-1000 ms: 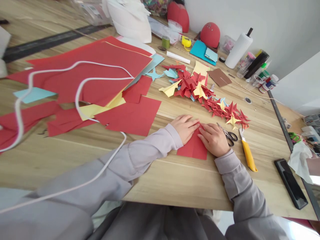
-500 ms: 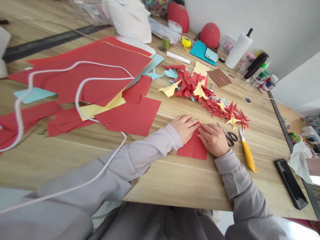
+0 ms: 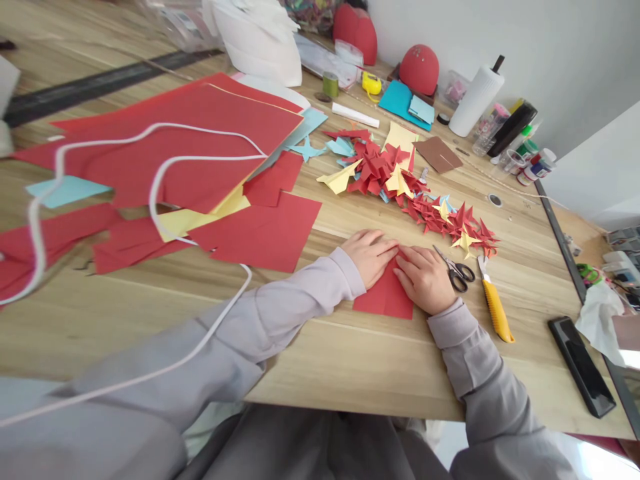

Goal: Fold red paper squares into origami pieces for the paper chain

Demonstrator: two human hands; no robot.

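Observation:
A sheet of red paper with a crease down it lies on the table in front of me, its top corners folded in toward a point under my fingers. My left hand presses on its left side, fingers close together and closed on the paper's upper edge. From the right, my right hand grips the folded edge, with its fingertips meeting those of the left near the tip. The fingers hide much of the upper part. Just right of that hand lie black-handled scissors and a yellow utility knife.
Folded red, yellow and blue paper shapes are heaped beyond my hands. Red sheets spread at left, crossed by a white cable that runs over my left sleeve. A black phone lies at right. Bottles stand near the wall.
The hands and red paper keep nearly the same place and pose. The whole view has shifted very slightly.

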